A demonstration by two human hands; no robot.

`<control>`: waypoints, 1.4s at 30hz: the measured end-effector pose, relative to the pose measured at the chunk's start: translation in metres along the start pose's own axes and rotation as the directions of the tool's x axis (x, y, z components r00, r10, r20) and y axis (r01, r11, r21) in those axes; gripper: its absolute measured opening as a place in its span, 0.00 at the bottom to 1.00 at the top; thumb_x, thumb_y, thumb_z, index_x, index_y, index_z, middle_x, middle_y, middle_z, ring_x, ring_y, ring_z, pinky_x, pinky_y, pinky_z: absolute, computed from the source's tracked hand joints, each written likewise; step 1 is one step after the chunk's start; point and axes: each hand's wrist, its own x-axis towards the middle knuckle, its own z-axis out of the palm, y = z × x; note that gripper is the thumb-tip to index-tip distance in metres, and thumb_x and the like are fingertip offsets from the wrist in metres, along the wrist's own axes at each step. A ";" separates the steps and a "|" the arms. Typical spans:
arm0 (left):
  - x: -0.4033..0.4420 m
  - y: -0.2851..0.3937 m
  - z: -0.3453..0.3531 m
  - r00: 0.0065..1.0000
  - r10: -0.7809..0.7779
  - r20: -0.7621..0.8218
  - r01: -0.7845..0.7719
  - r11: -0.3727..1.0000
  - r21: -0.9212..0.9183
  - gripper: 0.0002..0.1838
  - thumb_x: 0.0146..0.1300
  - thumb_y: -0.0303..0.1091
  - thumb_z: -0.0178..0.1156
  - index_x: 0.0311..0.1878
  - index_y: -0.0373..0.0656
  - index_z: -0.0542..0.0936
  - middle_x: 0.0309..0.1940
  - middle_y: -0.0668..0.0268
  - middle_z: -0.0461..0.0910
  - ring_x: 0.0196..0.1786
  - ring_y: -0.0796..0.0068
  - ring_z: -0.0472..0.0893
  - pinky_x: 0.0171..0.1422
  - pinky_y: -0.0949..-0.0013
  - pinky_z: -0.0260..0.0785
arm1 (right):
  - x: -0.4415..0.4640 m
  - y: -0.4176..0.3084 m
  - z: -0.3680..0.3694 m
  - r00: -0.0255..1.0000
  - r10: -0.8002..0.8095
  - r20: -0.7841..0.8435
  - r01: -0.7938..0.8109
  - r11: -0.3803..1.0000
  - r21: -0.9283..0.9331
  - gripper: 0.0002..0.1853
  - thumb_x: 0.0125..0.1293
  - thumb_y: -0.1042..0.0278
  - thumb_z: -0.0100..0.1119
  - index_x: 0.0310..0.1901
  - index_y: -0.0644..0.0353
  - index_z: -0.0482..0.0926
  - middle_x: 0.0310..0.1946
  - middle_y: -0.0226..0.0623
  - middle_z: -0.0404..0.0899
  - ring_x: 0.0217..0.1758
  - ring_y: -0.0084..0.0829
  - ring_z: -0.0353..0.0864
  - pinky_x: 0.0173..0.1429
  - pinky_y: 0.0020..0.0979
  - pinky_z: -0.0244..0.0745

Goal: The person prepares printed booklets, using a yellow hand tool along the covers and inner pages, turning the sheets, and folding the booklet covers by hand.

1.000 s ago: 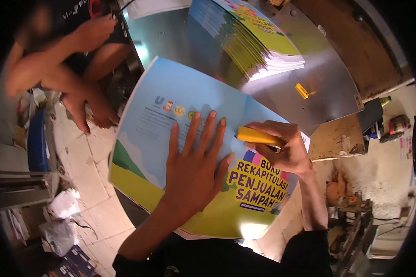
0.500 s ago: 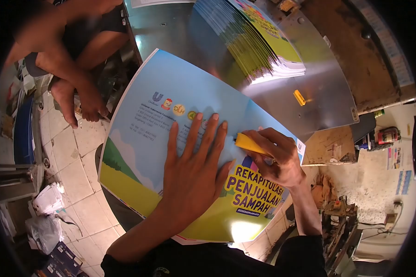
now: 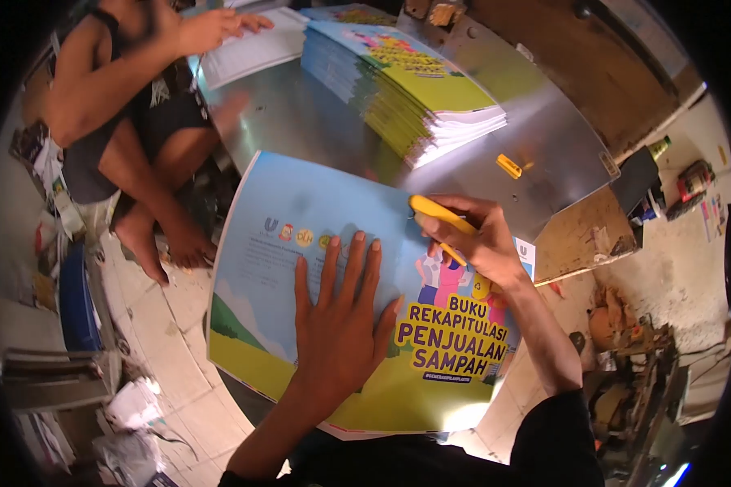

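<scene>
A large printed booklet cover point(image 3: 256, 183) lies spread in front of me, its blue back to the left and its titled front to the right. My left hand point(image 3: 333, 325) rests flat on the back panel with fingers apart. My right hand point(image 3: 483, 243) grips a yellow stapler point(image 3: 439, 213), its two arms swung apart. The stapler's head is over the upper part of the cover near the middle fold; whether it touches the paper I cannot tell.
Behind the cover, a metal table point(image 3: 280, 122) carries a thick stack of matching booklets point(image 3: 414, 89), white sheets point(image 3: 252, 53) and a small yellow object point(image 3: 509, 166). A person point(image 3: 97, 105) sits at the left, one hand over the sheets. Clutter lines the tiled floor point(image 3: 166, 325).
The stapler has turned and moved up along the cover, and its second arm now shows. My left hand stays flat on the paper. The other person's arm now reaches over the table. The view has shifted.
</scene>
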 end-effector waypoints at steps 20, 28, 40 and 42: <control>0.100 -0.028 -0.017 0.939 0.173 0.299 0.065 0.761 -0.645 0.33 0.59 0.23 0.73 0.66 0.42 0.69 0.37 0.62 0.90 0.40 0.74 0.88 0.44 0.71 0.77 | 0.026 0.025 -0.013 0.986 -0.151 0.071 0.134 0.971 0.200 0.17 0.72 0.62 0.68 0.52 0.69 0.85 0.30 0.36 0.84 0.25 0.22 0.82 0.27 0.26 0.77; 0.111 -0.035 -0.014 0.909 0.327 0.258 -0.136 0.819 -0.558 0.29 0.60 0.23 0.73 0.61 0.39 0.69 0.37 0.60 0.90 0.41 0.70 0.88 0.44 0.70 0.76 | 0.027 0.028 -0.013 0.977 -0.196 0.085 0.179 0.968 0.175 0.15 0.72 0.66 0.66 0.52 0.70 0.85 0.30 0.36 0.84 0.24 0.23 0.84 0.27 0.26 0.78; 0.103 -0.003 -0.082 0.766 0.213 0.606 -0.253 0.967 -0.020 0.23 0.58 0.19 0.64 0.56 0.42 0.69 0.33 0.51 0.81 0.42 0.49 0.84 0.49 0.51 0.74 | 0.023 0.023 -0.011 0.956 -0.267 0.119 0.262 0.963 0.058 0.16 0.72 0.64 0.66 0.53 0.69 0.84 0.24 0.36 0.82 0.22 0.23 0.80 0.27 0.29 0.77; 0.091 -0.005 -0.110 0.770 0.065 0.635 -0.148 0.986 0.079 0.20 0.59 0.25 0.67 0.53 0.42 0.73 0.32 0.52 0.81 0.42 0.49 0.84 0.48 0.51 0.73 | 0.020 0.019 -0.011 0.973 -0.209 0.103 0.207 0.978 0.031 0.17 0.72 0.64 0.67 0.53 0.69 0.84 0.22 0.35 0.81 0.21 0.22 0.80 0.27 0.28 0.77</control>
